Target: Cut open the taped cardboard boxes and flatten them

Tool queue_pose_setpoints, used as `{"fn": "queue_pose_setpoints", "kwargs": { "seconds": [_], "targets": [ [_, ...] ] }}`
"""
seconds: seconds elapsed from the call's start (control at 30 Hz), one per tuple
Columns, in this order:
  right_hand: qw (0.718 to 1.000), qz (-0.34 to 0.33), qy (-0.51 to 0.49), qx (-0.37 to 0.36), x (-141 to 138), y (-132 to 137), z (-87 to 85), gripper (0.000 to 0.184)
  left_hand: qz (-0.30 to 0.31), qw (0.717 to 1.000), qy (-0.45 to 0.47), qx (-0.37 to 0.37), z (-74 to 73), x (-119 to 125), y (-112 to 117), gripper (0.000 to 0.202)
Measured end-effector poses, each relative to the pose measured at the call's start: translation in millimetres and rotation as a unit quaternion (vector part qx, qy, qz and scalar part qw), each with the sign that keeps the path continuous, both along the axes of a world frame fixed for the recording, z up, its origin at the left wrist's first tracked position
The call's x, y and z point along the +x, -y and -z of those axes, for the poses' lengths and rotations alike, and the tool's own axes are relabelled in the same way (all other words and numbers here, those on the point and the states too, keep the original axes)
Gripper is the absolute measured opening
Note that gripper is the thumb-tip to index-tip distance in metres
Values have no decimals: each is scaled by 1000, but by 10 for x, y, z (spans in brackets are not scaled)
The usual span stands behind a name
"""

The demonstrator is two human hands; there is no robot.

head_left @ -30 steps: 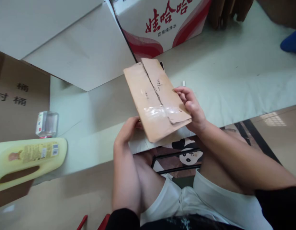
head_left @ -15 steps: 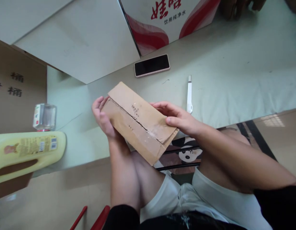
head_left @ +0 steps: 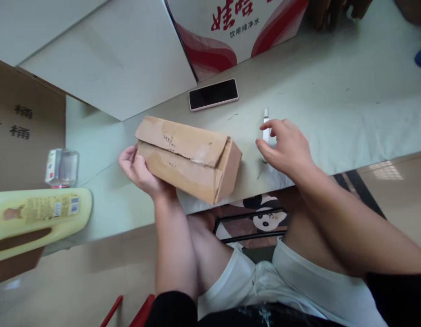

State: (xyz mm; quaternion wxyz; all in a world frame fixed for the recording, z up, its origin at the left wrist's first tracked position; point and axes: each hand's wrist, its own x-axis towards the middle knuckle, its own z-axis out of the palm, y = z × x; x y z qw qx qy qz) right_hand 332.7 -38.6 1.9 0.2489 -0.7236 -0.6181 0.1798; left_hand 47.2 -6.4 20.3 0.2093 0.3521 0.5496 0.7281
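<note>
A small brown cardboard box is tilted in my left hand, whose fingers wrap round its left end. A ragged slit runs along the seam of the box's long face, and dark print marks it. My right hand is off the box, above a white utility knife lying on the table. Thumb and fingers are apart there, with nothing plainly gripped. Part of the knife is hidden behind the fingers; whether they touch it I cannot tell.
A black-screened phone lies beyond the box on the pale green tablecloth. Large cartons stand at the back. At left are a clear bottle and a yellow jug. Another person's hand shows at the far edge.
My right hand has let go of the box and moved right, over the utility knife. My left hand has shifted slightly left, turning the box so its right end shows.
</note>
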Motion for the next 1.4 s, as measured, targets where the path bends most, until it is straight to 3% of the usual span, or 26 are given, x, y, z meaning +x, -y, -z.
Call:
{"fn": "queue_pose_setpoints", "kwargs": {
  "seconds": [0.13,0.23,0.3,0.4,0.53,0.63,0.7,0.8,0.9,1.0,1.07,1.17,1.27,1.33,1.4],
  "targets": [
    [990,-56,77,-108,68,-4,74,47,-18,992,-116,50,87,96,17,17],
    [986,-76,83,-119,76,1,70,41,-12,980,-197,34,142,132,32,19],
    [993,-58,31,-94,69,7,30,37,-1,975,-221,27,166,132,40,20],
    [989,-35,-143,-27,46,32,-30,32,8,970,-244,24,182,123,43,17],
    [913,-95,-373,133,-26,127,-35,27,11,970,-241,37,182,139,24,19],
    [851,-105,-443,262,-130,249,-49,26,-3,970,-240,35,190,154,3,19],
    [826,-98,-471,294,-203,336,-103,26,-4,968,-249,22,202,152,-2,20],
    [801,-133,-527,251,-235,422,-221,21,6,968,-251,11,214,139,5,20],
    [779,-207,-583,106,-116,411,-285,12,19,971,-238,24,210,129,13,18],
    [789,-200,-581,-7,64,347,-255,25,20,972,-231,25,207,117,4,19],
    [807,-178,-563,-3,131,322,-219,38,16,971,-238,15,215,107,-9,20],
    [824,-169,-536,72,104,331,-221,44,10,969,-246,-3,231,98,-27,20],
    [843,-146,-501,131,-11,344,-296,36,10,970,-241,-3,238,101,-37,20],
    [850,-103,-483,185,-91,330,-327,28,14,971,-238,5,238,105,-42,20],
    [845,-39,-450,287,-154,315,-297,25,18,971,-237,17,237,106,-46,20]
  ]
}}
